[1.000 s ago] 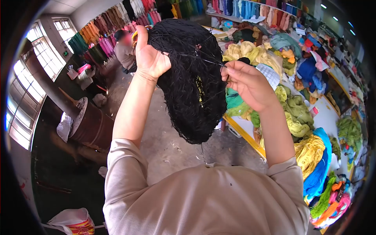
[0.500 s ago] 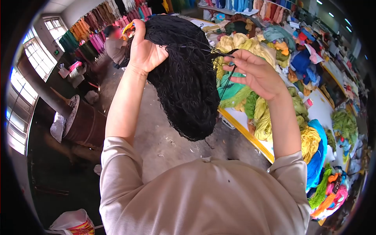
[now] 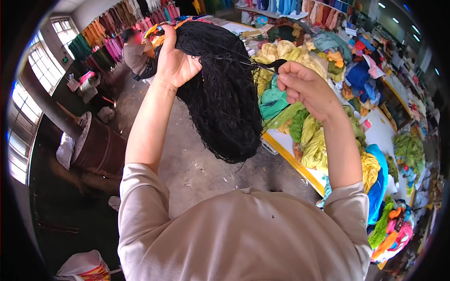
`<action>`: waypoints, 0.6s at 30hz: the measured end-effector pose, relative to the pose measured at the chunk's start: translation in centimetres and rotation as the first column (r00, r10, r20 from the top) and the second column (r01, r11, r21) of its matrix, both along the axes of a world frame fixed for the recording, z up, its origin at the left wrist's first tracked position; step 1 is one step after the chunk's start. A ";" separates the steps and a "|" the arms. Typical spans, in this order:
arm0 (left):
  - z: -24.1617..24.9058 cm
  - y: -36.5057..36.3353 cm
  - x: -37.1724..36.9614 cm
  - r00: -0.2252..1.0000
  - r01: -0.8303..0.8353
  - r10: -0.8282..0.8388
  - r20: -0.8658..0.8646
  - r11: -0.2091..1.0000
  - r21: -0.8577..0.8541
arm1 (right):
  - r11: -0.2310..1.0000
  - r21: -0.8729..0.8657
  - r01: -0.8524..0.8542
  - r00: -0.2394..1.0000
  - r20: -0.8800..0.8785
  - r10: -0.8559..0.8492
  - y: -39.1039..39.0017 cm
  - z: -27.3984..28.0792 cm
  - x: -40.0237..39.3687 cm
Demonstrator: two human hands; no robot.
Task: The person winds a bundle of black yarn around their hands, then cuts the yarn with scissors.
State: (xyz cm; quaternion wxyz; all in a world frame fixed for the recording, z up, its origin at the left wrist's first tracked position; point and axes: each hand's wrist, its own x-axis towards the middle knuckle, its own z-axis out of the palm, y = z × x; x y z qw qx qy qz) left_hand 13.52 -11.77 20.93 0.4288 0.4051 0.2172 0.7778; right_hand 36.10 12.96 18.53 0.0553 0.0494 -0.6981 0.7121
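Observation:
A large hank of black yarn (image 3: 220, 93) hangs in front of me, its loose strands fraying at the edges. My left hand (image 3: 176, 63) is at its upper left, thumb up, with the hank's top draped over and hiding the fingers. To the right, my right hand (image 3: 302, 86) has its fingers curled together, closed on a twisted black strand bundle that runs from the hank's upper right side.
A yellow-edged table (image 3: 293, 159) at the right bears heaps of coloured yarn (image 3: 316, 140). At the left stand a rusty drum (image 3: 101, 145) and a pipe. Another person (image 3: 136, 54) is at the back left, near hanging yarns (image 3: 101, 30).
The fingers of my right hand, spread around thin strands before, have curled closed on the bundle. The black hank has risen slightly. My left hand has hardly moved.

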 end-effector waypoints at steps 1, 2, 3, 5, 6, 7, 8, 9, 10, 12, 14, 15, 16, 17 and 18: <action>-0.1 0.0 -0.2 1.000 0.026 -0.026 0.006 1.000 0.001 | 1.000 0.013 0.010 1.000 -0.006 -0.010 -0.1 0.1 0.0; -0.2 0.1 -0.3 1.000 0.026 -0.026 0.006 1.000 0.002 | 0.999 0.025 0.020 1.000 -0.012 -0.020 -0.1 0.2 0.1; -0.3 0.1 -0.3 0.999 0.045 -0.045 -0.001 0.999 0.010 | 0.999 0.025 0.021 1.000 -0.012 -0.021 -0.1 0.3 0.2; -0.4 0.2 -0.4 0.998 0.064 -0.064 -0.008 0.998 0.020 | 0.998 0.036 0.048 0.999 0.019 -0.048 -0.2 0.7 0.3; -0.4 0.2 -0.2 1.000 0.026 -0.026 -0.004 1.000 0.003 | 0.998 0.037 0.049 0.999 0.020 -0.049 -0.2 0.8 0.4; -0.4 0.3 0.0 1.000 -0.013 0.013 0.000 1.000 -0.013 | 0.998 0.027 0.050 0.998 0.037 -0.051 -0.1 0.9 0.4; -0.4 0.4 0.0 1.000 -0.012 0.012 0.001 1.000 -0.013 | 0.999 0.017 0.052 0.997 0.054 -0.053 0.0 0.9 0.5; -0.4 0.4 0.1 0.999 -0.044 0.045 0.002 0.999 -0.029 | 0.998 0.017 0.053 0.997 0.055 -0.054 0.0 0.9 0.4; -0.4 0.5 0.1 0.997 -0.077 0.077 0.002 0.996 -0.045 | 0.999 0.020 0.044 0.998 0.045 -0.045 0.1 0.9 0.4; -0.6 0.6 0.0 0.998 -0.068 0.069 0.005 0.997 -0.042 | 0.999 0.023 0.036 0.999 0.035 -0.037 0.4 0.9 0.3; -0.7 0.8 0.0 0.998 -0.060 0.060 0.007 0.997 -0.038 | 1.000 0.021 0.022 0.999 0.038 -0.022 0.8 0.6 0.2; -0.7 0.8 0.1 0.998 -0.061 0.061 0.007 0.997 -0.044 | 1.000 0.020 0.022 0.999 0.038 -0.023 0.8 0.6 0.1; -0.8 0.8 0.1 0.998 -0.062 0.063 0.008 0.997 -0.051 | 0.999 0.035 0.039 0.998 0.041 -0.040 0.8 0.5 0.1; -0.8 0.8 0.1 0.998 -0.061 0.062 0.008 0.997 -0.051 | 0.997 0.050 0.055 0.997 0.043 -0.057 0.7 0.5 0.0; -0.7 0.8 0.3 0.997 -0.074 0.074 0.013 0.996 -0.055 | 0.997 0.050 0.056 0.997 0.043 -0.058 0.7 0.4 0.0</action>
